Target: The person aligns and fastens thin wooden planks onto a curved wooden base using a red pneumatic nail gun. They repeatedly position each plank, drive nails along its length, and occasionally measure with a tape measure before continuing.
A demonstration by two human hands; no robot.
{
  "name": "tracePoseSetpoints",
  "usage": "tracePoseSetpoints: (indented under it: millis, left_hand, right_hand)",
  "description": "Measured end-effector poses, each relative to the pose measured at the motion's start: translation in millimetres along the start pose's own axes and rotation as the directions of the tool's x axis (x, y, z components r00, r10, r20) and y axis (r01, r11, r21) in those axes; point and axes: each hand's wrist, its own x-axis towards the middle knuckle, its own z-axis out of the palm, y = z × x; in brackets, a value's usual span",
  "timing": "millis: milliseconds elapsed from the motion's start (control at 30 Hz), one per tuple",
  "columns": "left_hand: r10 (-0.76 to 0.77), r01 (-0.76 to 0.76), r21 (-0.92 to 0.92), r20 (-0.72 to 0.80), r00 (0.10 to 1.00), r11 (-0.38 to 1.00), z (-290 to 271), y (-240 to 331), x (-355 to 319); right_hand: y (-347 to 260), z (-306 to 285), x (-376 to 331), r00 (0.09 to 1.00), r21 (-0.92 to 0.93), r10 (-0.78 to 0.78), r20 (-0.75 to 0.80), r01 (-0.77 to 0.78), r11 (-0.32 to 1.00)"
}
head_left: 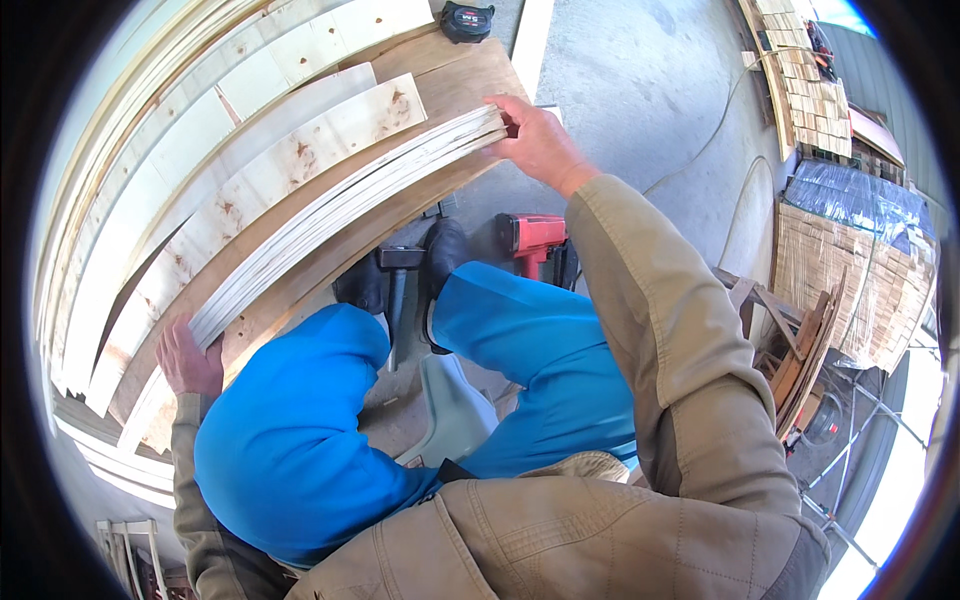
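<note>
A bundle of thin pale wooden strips lies on edge across a brown plywood worktop. My right hand grips the bundle's far end at the top. My left hand holds its near end at the lower left. My knees in blue trousers sit just below the worktop's edge. Wider pale boards with knots lie side by side beyond the bundle.
A black tape measure rests at the worktop's far end. A red nail gun and a black tool lie on the concrete floor by my feet. Stacks of wooden pieces stand at the right.
</note>
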Motion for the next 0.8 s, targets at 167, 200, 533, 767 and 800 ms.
tracePoseSetpoints:
  millis: [167, 200, 533, 767, 800]
  left_hand:
    - [-0.039, 0.04, 0.04, -0.009, 0.999, 0.998, 3, 2, -1]
    - [-0.043, 0.044, 0.043, -0.015, 0.999, 0.998, 3, 2, -1]
    - [-0.035, 0.036, 0.018, -0.051, 0.998, 0.999, 1, 5, 0]
    - [-0.042, 0.044, 0.034, -0.042, 0.998, 0.998, 3, 2, -1]
    - [-0.044, 0.045, 0.035, -0.038, 0.998, 0.998, 3, 2, -1]
  right_hand:
    - [-4, 6, -5, 0.998, -0.051, 0.02, -0.066, -0.024, 0.998]
    - [-5, 6, -6, 0.999, -0.094, 0.023, -0.047, -0.028, 0.995]
    - [-9, 12, -15, 0.994, -0.107, 0.009, -0.105, -0.02, 0.994]
    - [-9, 10, -16, 0.994, -0.126, -0.036, -0.104, 0.022, 0.992]
    - [-10, 9, -16, 0.995, -0.134, -0.027, -0.091, 0.015, 0.991]
